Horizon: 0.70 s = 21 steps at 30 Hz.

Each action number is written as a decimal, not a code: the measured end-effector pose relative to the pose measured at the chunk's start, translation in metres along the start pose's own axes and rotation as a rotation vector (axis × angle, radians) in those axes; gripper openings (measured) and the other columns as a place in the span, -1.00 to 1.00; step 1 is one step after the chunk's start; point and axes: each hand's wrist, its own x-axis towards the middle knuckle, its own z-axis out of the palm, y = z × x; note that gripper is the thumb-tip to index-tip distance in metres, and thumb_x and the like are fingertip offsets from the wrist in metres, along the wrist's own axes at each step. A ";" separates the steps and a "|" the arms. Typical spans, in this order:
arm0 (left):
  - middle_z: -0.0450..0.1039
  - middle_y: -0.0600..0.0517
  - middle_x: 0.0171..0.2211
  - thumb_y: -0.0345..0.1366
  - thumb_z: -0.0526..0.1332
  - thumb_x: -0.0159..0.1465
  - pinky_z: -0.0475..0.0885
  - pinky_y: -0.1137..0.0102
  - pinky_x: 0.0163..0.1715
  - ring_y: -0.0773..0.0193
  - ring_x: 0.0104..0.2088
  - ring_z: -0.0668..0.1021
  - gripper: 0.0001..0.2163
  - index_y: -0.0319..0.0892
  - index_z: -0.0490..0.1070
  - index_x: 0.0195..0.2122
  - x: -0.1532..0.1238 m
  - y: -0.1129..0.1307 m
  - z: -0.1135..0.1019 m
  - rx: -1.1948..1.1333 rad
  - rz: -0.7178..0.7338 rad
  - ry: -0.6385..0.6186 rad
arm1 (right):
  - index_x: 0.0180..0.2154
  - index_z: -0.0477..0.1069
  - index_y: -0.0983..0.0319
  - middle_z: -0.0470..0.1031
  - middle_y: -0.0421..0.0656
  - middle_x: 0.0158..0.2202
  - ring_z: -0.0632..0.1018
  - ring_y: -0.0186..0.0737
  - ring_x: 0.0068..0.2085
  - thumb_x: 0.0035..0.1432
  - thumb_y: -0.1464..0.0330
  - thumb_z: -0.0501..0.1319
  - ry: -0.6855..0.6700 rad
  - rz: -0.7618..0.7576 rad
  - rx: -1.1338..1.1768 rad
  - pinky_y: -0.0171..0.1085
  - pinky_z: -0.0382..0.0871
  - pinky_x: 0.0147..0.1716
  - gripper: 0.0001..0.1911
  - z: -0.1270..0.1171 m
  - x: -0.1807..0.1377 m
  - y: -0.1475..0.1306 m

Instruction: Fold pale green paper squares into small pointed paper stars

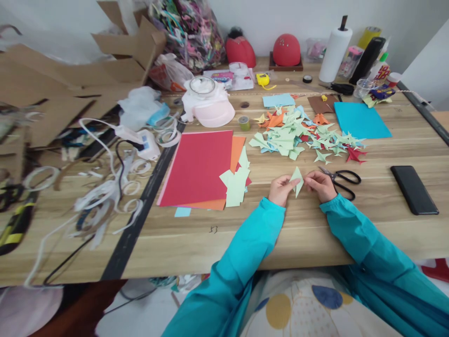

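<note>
My left hand and my right hand both pinch a small folded piece of pale green paper just above the wooden table. The piece stands on end, pointed at top and bottom. Both sleeves are teal. A stack of loose pale green squares lies to the left of my left hand, partly on a red sheet that covers an orange sheet. Black scissors rest right beside my right hand.
A pile of folded paper shapes in green, orange, blue and red lies beyond my hands. A blue sheet and a black phone are to the right. Tape rolls, cables and cardboard crowd the left side. A paper towel roll stands at the back.
</note>
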 end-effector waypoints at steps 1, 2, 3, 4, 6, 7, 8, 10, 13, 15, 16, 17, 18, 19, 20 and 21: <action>0.50 0.05 -0.49 -0.20 0.40 -0.18 0.41 0.44 -0.38 0.34 -0.44 0.52 -0.74 -0.24 0.46 -0.52 0.001 -0.001 0.000 -0.007 0.043 0.030 | -0.50 0.39 0.25 0.38 -0.28 -0.65 0.32 -0.44 -0.66 -0.15 0.18 0.35 -0.005 -0.004 -0.014 -0.40 0.18 -0.68 -0.71 0.001 0.000 -0.001; 0.50 0.06 -0.46 -0.22 0.41 -0.19 0.40 0.44 -0.36 0.34 -0.41 0.51 -0.76 -0.23 0.46 -0.54 0.002 -0.002 -0.001 -0.015 0.074 0.038 | -0.49 0.39 0.25 0.37 -0.28 -0.65 0.32 -0.44 -0.65 -0.16 0.18 0.36 -0.009 -0.010 -0.027 -0.40 0.19 -0.67 -0.71 0.002 -0.001 -0.002; 0.50 0.06 -0.42 -0.23 0.41 -0.19 0.40 0.44 -0.34 0.35 -0.39 0.51 -0.78 -0.22 0.47 -0.56 0.003 -0.002 -0.001 -0.020 0.095 0.026 | -0.48 0.40 0.25 0.37 -0.28 -0.64 0.32 -0.44 -0.65 -0.18 0.17 0.36 -0.017 -0.016 -0.041 -0.40 0.20 -0.67 -0.70 0.003 -0.001 -0.003; 0.49 0.06 -0.39 -0.24 0.40 -0.18 0.40 0.44 -0.32 0.34 -0.36 0.50 -0.80 -0.21 0.48 -0.56 0.003 -0.003 -0.001 -0.018 0.108 0.004 | -0.47 0.42 0.24 0.38 -0.28 -0.63 0.33 -0.43 -0.64 -0.19 0.17 0.36 -0.028 -0.023 -0.060 -0.40 0.21 -0.66 -0.70 0.004 -0.001 -0.004; 0.49 0.05 -0.34 -0.25 0.39 -0.15 0.40 0.43 -0.29 0.33 -0.32 0.50 -0.84 -0.19 0.50 -0.56 0.003 -0.004 -0.001 0.004 0.110 -0.040 | -0.49 0.43 0.24 0.39 -0.26 -0.62 0.34 -0.41 -0.64 -0.18 0.15 0.35 -0.059 -0.044 -0.112 -0.38 0.23 -0.65 -0.70 0.004 -0.001 -0.004; 0.48 0.05 -0.33 -0.25 0.38 -0.14 0.39 0.43 -0.28 0.32 -0.30 0.50 -0.84 -0.19 0.50 -0.55 0.003 -0.005 -0.001 0.018 0.101 -0.052 | -0.51 0.44 0.24 0.40 -0.24 -0.62 0.34 -0.40 -0.63 -0.16 0.14 0.34 -0.079 -0.055 -0.141 -0.36 0.24 -0.64 -0.70 0.004 -0.001 -0.004; 0.48 0.04 -0.33 -0.24 0.38 -0.13 0.39 0.43 -0.27 0.31 -0.28 0.50 -0.84 -0.19 0.51 -0.55 0.003 -0.006 -0.002 0.025 0.089 -0.052 | -0.54 0.43 0.25 0.40 -0.23 -0.62 0.35 -0.40 -0.63 -0.13 0.14 0.32 -0.094 -0.066 -0.169 -0.36 0.24 -0.63 -0.70 0.003 -0.001 -0.003; 0.49 0.03 -0.32 -0.19 0.35 -0.09 0.40 0.42 -0.27 0.28 -0.26 0.50 -0.82 -0.20 0.50 -0.56 0.003 -0.007 -0.003 0.028 0.064 -0.035 | -0.56 0.41 0.25 0.40 -0.22 -0.63 0.34 -0.39 -0.63 -0.08 0.13 0.29 -0.101 -0.082 -0.201 -0.35 0.23 -0.63 -0.69 0.003 -0.001 -0.002; 0.49 0.00 -0.30 -0.15 0.31 -0.03 0.39 0.40 -0.23 0.26 -0.23 0.50 -0.79 -0.22 0.50 -0.57 0.004 -0.009 -0.005 0.062 0.068 -0.037 | -0.58 0.36 0.25 0.37 -0.24 -0.66 0.33 -0.40 -0.64 -0.05 0.11 0.27 -0.104 -0.084 -0.214 -0.36 0.21 -0.64 -0.67 0.003 -0.001 -0.002; 0.50 -0.01 -0.28 -0.15 0.31 -0.02 0.39 0.40 -0.22 0.24 -0.22 0.50 -0.78 -0.24 0.50 -0.56 0.005 -0.010 -0.006 0.085 0.075 -0.057 | -0.59 0.32 0.24 0.33 -0.26 -0.69 0.30 -0.40 -0.65 -0.05 0.10 0.26 -0.125 -0.074 -0.222 -0.37 0.18 -0.65 -0.65 0.003 -0.002 -0.003; 0.50 -0.02 -0.28 -0.14 0.31 -0.03 0.39 0.40 -0.23 0.24 -0.23 0.50 -0.77 -0.24 0.50 -0.55 0.005 -0.010 -0.006 0.082 0.071 -0.059 | -0.59 0.31 0.24 0.31 -0.27 -0.70 0.29 -0.41 -0.66 -0.04 0.10 0.25 -0.134 -0.066 -0.228 -0.37 0.17 -0.66 -0.64 0.003 -0.002 -0.004; 0.51 -0.02 -0.29 -0.14 0.31 -0.03 0.40 0.39 -0.24 0.24 -0.25 0.51 -0.76 -0.24 0.50 -0.55 0.005 -0.010 -0.006 0.070 0.062 -0.058 | -0.59 0.30 0.24 0.30 -0.28 -0.71 0.28 -0.41 -0.67 -0.03 0.09 0.25 -0.140 -0.059 -0.233 -0.37 0.15 -0.66 -0.64 0.003 -0.002 -0.004; 0.51 -0.02 -0.31 -0.13 0.31 -0.03 0.40 0.39 -0.26 0.24 -0.27 0.51 -0.76 -0.25 0.50 -0.54 0.005 -0.011 -0.006 0.059 0.051 -0.054 | -0.58 0.30 0.24 0.29 -0.28 -0.72 0.27 -0.42 -0.67 -0.02 0.09 0.24 -0.145 -0.052 -0.235 -0.38 0.14 -0.67 -0.63 0.003 -0.002 -0.005; 0.51 -0.02 -0.33 -0.13 0.32 -0.04 0.41 0.39 -0.28 0.25 -0.29 0.51 -0.75 -0.25 0.50 -0.53 0.005 -0.011 -0.006 0.052 0.039 -0.048 | -0.58 0.29 0.25 0.29 -0.29 -0.72 0.27 -0.43 -0.68 -0.01 0.09 0.23 -0.148 -0.046 -0.236 -0.38 0.13 -0.67 -0.63 0.003 -0.002 -0.005; 0.52 -0.01 -0.35 -0.14 0.33 -0.06 0.41 0.40 -0.30 0.27 -0.32 0.51 -0.75 -0.25 0.51 -0.52 0.005 -0.011 -0.006 0.053 0.030 -0.040 | -0.59 0.29 0.25 0.29 -0.29 -0.73 0.26 -0.43 -0.68 -0.01 0.09 0.23 -0.146 -0.042 -0.233 -0.39 0.12 -0.67 -0.63 0.002 -0.002 -0.005; 0.52 0.00 -0.38 -0.15 0.34 -0.07 0.41 0.41 -0.32 0.29 -0.35 0.51 -0.75 -0.25 0.51 -0.49 0.005 -0.010 -0.006 0.059 0.025 -0.033 | -0.60 0.28 0.25 0.28 -0.29 -0.73 0.26 -0.43 -0.68 -0.01 0.09 0.23 -0.136 -0.041 -0.230 -0.39 0.11 -0.67 -0.62 0.002 -0.002 -0.005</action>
